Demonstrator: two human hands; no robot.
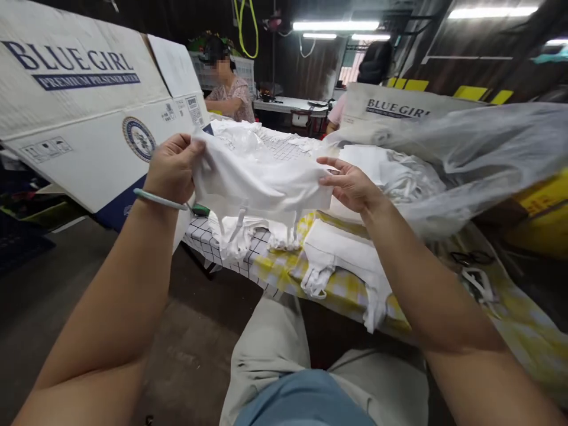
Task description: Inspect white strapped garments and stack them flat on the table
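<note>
A white strappy crop top (261, 177) is stretched out between my two hands above the table, its thin straps hanging down. My left hand (171, 165), with a pale band on the wrist, pinches one upper end between thumb and fingers. At the opposite end my right hand (348, 183) grips the edge, index finger extended. Below the held piece lie more white tops (237, 234), partly hidden by it. Another white top (344, 254) rests near the table edge by my right forearm, its straps drooping over the side.
The table has a checked cloth (284, 266), partly yellow. A large carton (80, 118) stands at left, another carton (394, 109) at back right. Clear plastic (483, 154) spreads beside piled white garments (394, 171). A person (233, 89) sits across the table; scissors-like handles (473, 258) lie at right.
</note>
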